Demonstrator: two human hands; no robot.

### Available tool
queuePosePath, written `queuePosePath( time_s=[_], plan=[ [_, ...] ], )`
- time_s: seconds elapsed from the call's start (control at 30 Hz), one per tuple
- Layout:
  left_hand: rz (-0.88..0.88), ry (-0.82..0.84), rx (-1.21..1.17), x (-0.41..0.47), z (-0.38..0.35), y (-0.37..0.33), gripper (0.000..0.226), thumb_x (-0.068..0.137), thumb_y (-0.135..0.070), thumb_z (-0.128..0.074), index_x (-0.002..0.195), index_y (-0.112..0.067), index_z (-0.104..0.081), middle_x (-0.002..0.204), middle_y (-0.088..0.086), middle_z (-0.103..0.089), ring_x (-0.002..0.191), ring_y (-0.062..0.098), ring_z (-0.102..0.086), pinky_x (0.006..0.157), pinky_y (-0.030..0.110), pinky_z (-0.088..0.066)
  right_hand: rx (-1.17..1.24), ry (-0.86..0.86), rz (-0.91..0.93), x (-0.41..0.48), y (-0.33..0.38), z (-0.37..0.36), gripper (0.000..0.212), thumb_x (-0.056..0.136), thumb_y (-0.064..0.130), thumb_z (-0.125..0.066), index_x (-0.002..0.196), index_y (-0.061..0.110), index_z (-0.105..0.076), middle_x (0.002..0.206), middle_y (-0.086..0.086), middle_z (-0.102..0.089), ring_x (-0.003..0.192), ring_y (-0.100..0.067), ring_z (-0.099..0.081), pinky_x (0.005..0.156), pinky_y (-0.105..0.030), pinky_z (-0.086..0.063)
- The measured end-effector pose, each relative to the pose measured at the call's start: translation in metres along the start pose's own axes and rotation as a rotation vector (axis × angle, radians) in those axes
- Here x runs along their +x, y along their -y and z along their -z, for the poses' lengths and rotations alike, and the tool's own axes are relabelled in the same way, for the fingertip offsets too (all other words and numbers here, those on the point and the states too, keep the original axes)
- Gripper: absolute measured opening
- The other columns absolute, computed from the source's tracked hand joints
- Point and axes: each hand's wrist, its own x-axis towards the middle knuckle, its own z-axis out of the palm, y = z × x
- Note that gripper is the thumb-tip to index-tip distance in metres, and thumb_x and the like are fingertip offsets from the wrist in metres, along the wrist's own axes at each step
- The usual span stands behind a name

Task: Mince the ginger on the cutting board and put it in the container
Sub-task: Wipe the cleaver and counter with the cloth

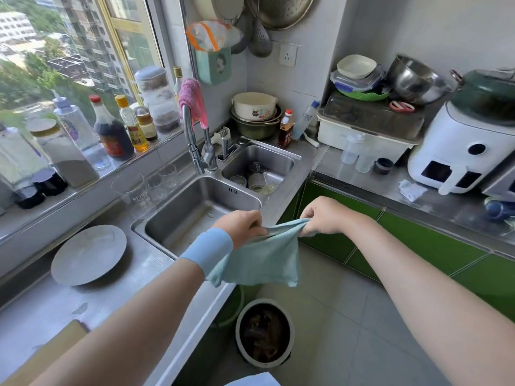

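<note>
A light blue cloth [262, 257] hangs spread out between my two hands, over the front corner of the sink. My left hand [241, 227], with a blue wristband, pinches its left top corner. My right hand [323, 215] pinches the right top corner. A wooden cutting board corner [55, 346] shows at the bottom left on the steel counter. No ginger and no knife are in view.
A double steel sink [200, 210] with faucet [192, 140] lies ahead, cups in its far basin. A grey plate [89, 254] sits on the counter, left. Bottles line the windowsill. A bin [264, 332] stands on the floor below. A white appliance [465, 151] stands at the right.
</note>
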Motion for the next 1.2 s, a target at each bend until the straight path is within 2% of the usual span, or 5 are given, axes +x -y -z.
queuePosePath(
  time_s=[0.17, 0.4, 0.8, 1.07, 1.2],
  plan=[
    [0.228, -0.119, -0.059, 0.001, 0.016, -0.009, 0.034, 0.104, -0.041, -0.037, 0.09, -0.011, -0.046, 0.093, 0.014, -0.06, 0.082, 0.033, -0.054, 0.07, 0.036, -0.039, -0.259, -0.072, -0.111, -0.005, 0.004, 0.001, 0.016, 0.07, 0.036, -0.083, 0.077, 0.026, -0.072, 0.074, 0.004, -0.066, 0.071, -0.017, -0.062, 0.056, -0.026, -0.044],
    [0.449, 0.025, -1.431, -0.003, 0.037, -0.056, 0.024, 0.106, -0.019, -0.04, 0.108, 0.002, -0.053, 0.08, 0.018, -0.064, 0.055, 0.028, -0.069, 0.054, 0.037, -0.06, 0.438, -0.066, -0.016, -0.013, 0.041, -0.014, 0.053, 0.097, 0.057, -0.051, 0.068, 0.014, -0.057, 0.063, -0.005, -0.055, 0.061, -0.021, -0.052, 0.062, -0.032, -0.04],
    [-0.015, 0.078, -0.973, 0.007, 0.072, -0.025, 0.079, 0.07, -0.022, -0.086, 0.139, -0.017, -0.048, 0.126, -0.003, -0.059, 0.116, 0.016, -0.058, 0.106, 0.031, -0.044, 0.507, 0.151, 0.19, -0.02, 0.052, 0.02, 0.03, 0.08, 0.012, -0.064, 0.108, 0.002, -0.068, 0.108, -0.017, -0.072, 0.106, -0.034, -0.068, 0.098, -0.05, -0.052],
    [0.234, -0.089, -0.946, 0.004, 0.054, -0.014, 0.021, 0.087, -0.046, -0.064, 0.098, -0.029, -0.069, 0.105, 0.006, -0.073, 0.098, 0.027, -0.07, 0.086, 0.052, -0.058, 0.757, 0.031, -0.123, -0.008, 0.005, 0.017, 0.077, 0.069, 0.069, -0.078, 0.115, 0.007, -0.072, 0.118, -0.01, -0.071, 0.11, -0.028, -0.066, 0.102, -0.043, -0.048],
    [0.256, -0.154, -1.003, -0.001, 0.047, -0.012, 0.018, 0.097, -0.04, -0.057, 0.091, -0.029, -0.07, 0.102, 0.005, -0.074, 0.097, 0.026, -0.07, 0.094, 0.047, -0.055, 1.133, 0.232, -0.02, -0.007, -0.001, 0.0, 0.047, 0.093, 0.04, -0.065, 0.127, 0.007, -0.064, 0.122, -0.013, -0.07, 0.112, -0.029, -0.066, 0.1, -0.045, -0.05]
  ],
)
